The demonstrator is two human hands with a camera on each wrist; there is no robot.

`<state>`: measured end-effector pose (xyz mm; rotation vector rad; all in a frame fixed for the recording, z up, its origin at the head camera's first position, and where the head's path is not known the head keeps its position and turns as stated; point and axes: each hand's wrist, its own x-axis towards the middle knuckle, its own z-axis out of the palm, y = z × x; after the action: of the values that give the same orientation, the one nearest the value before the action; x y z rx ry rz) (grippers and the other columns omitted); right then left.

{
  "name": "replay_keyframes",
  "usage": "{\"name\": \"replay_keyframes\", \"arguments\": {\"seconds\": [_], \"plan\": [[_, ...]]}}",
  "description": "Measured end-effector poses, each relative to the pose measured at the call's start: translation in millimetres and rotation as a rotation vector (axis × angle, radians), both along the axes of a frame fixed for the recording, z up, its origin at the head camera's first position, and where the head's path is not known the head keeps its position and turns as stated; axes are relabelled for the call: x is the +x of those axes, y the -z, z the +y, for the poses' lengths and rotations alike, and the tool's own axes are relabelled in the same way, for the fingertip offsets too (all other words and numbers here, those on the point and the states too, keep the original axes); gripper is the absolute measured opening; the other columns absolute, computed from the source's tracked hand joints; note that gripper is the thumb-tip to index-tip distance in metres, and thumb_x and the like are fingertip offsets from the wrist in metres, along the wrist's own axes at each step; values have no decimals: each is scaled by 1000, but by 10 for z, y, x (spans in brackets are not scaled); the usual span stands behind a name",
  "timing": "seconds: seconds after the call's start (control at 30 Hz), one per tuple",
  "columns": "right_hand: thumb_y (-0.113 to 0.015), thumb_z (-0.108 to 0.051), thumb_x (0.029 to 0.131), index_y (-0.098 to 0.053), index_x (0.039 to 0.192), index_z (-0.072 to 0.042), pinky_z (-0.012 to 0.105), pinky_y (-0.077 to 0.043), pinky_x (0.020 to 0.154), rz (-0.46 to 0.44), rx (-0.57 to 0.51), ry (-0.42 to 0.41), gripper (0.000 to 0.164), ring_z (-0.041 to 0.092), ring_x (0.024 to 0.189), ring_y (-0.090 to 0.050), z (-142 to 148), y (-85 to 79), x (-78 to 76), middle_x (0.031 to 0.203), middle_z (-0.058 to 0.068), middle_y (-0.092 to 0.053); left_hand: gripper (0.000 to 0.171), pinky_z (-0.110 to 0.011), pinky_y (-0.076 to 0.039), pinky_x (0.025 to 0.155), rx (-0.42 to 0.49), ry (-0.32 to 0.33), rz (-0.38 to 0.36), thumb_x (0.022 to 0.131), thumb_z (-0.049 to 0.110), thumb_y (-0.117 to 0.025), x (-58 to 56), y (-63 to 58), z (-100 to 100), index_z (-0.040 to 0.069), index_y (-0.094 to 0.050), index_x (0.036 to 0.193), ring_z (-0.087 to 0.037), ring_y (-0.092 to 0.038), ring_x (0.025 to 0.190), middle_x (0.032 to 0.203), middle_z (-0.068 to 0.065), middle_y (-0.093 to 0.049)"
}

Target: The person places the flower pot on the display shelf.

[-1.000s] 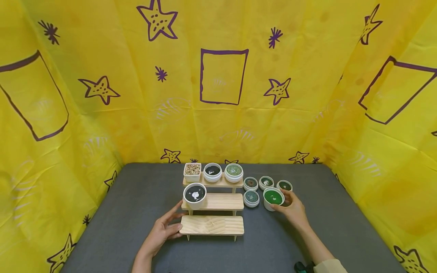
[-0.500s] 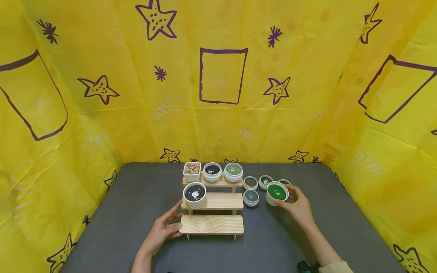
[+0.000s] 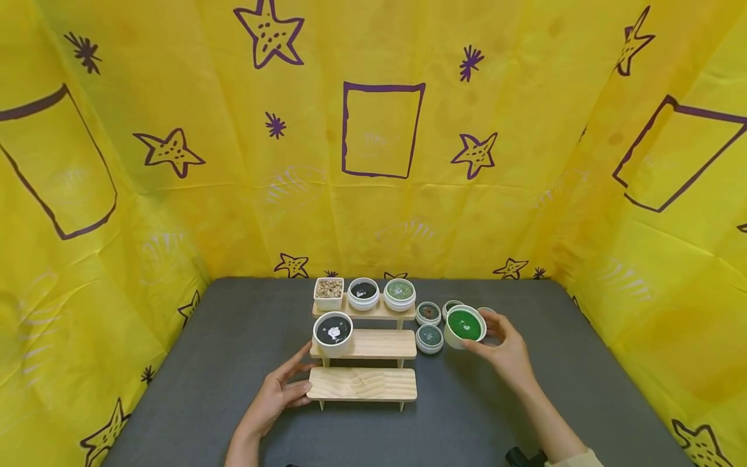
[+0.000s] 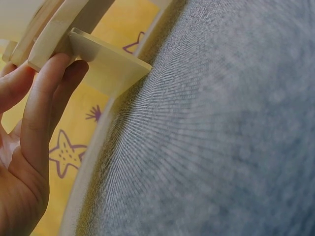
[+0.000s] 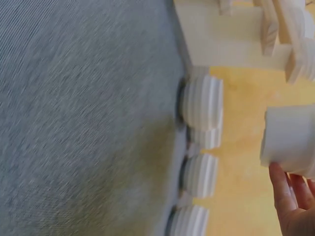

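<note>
My right hand [image 3: 506, 350] grips a white cup [image 3: 452, 337] with bright green contents, thumb at the near side and fingers on the right. In the right wrist view this cup [image 5: 290, 140] hangs well clear of the grey tabletop. My left hand [image 3: 276, 395] pinches the left end of the lowest step of a three-step wooden stand [image 3: 364, 384]; in the left wrist view, fingertips [image 4: 55, 66] press against the board's end. A white cup with a dark filling [image 3: 333, 334] stands at the left of the middle step.
Along the top step stand a square dish of brown bits [image 3: 329, 293], a dark-filled pot [image 3: 364, 295] and a pale green pot [image 3: 399, 295]. Several small white pots [image 3: 430, 339] stand right of the stand, some partly hidden. Yellow patterned cloth [image 3: 382, 214] surrounds the table.
The right hand has lifted the green cup off its place near the small pots, moved it right, then back left. The left hand keeps its place on the stand.
</note>
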<state>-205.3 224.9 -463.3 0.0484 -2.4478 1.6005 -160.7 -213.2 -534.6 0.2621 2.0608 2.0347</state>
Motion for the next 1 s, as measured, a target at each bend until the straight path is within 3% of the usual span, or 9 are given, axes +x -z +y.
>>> {"name": "replay_keyframes", "arguments": {"seconds": [0.4, 1.0], "plan": [[-87, -14, 74, -54, 134, -7, 13, -55, 80, -16, -35, -86, 69, -2, 101, -57, -251, -169, 96, 128, 14, -59, 76, -26, -61, 73, -3, 2, 11, 95, 10, -63, -2, 9, -5, 16, -22, 158, -6, -69, 98, 145, -38, -36], [-87, -4, 69, -57, 132, -6, 21, -58, 81, 15, -118, -228, 70, 1, 102, -60, -602, -144, 162, 123, 19, -62, 76, -25, -61, 73, -2, 2, 2, 95, 10, -62, 1, 5, -4, 16, -21, 158, -6, -69, 99, 146, -38, -35]]}}
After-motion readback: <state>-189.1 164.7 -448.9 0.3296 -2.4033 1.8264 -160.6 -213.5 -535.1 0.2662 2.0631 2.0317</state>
